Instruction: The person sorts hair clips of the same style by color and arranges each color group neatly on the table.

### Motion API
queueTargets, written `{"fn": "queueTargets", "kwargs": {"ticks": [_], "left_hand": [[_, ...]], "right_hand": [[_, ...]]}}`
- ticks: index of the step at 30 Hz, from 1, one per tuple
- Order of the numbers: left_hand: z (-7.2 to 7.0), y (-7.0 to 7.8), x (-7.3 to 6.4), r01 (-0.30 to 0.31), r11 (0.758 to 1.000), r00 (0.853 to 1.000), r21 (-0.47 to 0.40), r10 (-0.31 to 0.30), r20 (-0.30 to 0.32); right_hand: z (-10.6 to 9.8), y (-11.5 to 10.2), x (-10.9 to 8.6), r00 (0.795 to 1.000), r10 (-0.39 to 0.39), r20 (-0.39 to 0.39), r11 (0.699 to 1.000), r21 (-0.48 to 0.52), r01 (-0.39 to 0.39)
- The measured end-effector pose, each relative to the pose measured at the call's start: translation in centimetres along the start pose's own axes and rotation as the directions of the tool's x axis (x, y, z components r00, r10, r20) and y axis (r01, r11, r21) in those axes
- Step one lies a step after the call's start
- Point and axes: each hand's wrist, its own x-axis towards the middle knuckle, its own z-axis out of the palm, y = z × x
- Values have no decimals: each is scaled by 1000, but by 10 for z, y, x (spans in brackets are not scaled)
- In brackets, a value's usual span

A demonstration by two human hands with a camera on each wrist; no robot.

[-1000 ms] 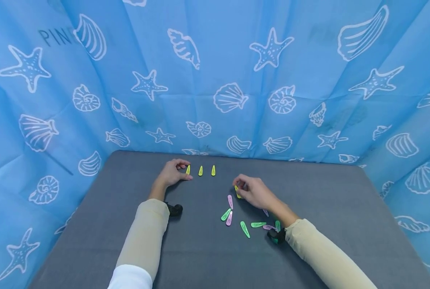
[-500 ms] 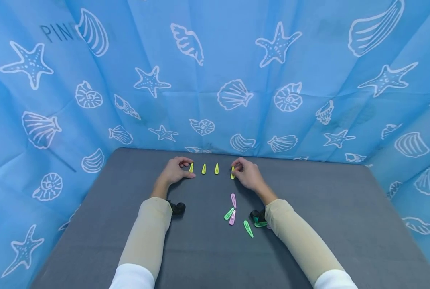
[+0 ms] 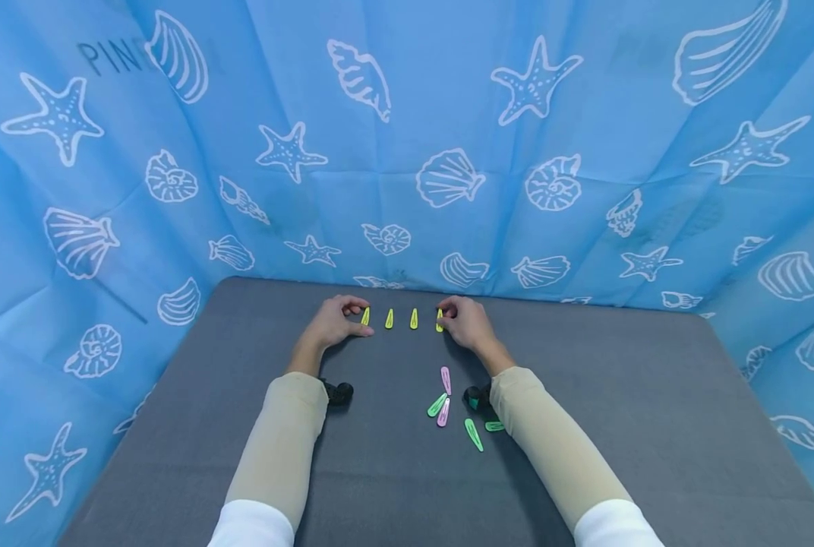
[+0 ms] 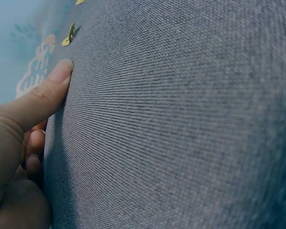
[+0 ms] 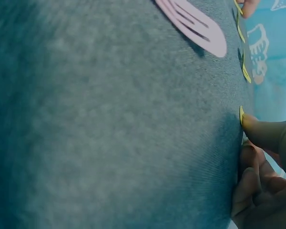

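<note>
Four-part row aside, several yellow snap hair clips lie near the table's far edge in the head view. At the row's left end, my left hand [image 3: 332, 320] has thumb and index finger at the two ends of a yellow hair clip [image 3: 365, 317]. My right hand [image 3: 467, 323] pinches the rightmost yellow hair clip [image 3: 440, 320], its tip showing by the thumb [image 5: 257, 130] in the right wrist view. Between the hands lie two more yellow clips, a left one [image 3: 389, 319] and a right one [image 3: 414, 319]. In the left wrist view, the thumb [image 4: 57, 78] hides the left hand's clip.
Nearer me lie pink clips, one upper [image 3: 446, 381] and one lower [image 3: 443, 412], and green clips, one [image 3: 437, 405] between them and another [image 3: 474, 435] apart. My right sleeve partly covers a further green clip [image 3: 494, 427]. A blue shell-print curtain [image 3: 380, 190] stands behind the grey table [image 3: 380, 486].
My right hand has carried its yellow clip up and slightly left from near the loose clips to the row's right end. My left hand stays at the leftmost clip.
</note>
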Motion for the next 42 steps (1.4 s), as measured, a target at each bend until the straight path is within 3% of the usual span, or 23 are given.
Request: {"fn": "queueTargets", "kwargs": {"ticks": [10,26,32,38,42], "left_hand": [[1,-4,4,-10,1000,1000,-1,10,8],[-2,-3,2,-19,1000,999,17,18,26],[2,-1,-3,-49,986,999,161,49,4],[0,4,-15,-50,965,997,258,64,-47],[0,10,-27,-49,927,994,371,83,-77]], "right_hand": [[3,0,1,1000,1,-10,998,-68,-1],[1,0,-3,1000,-1,3,998,-66,1],[-11,-4,-19,999,15,49,994,-105,-10],[-24,-4,-42,999,-5,36,982,-187,11],[-32,-2,-58,999,-41,14,971,-236,43]]}}
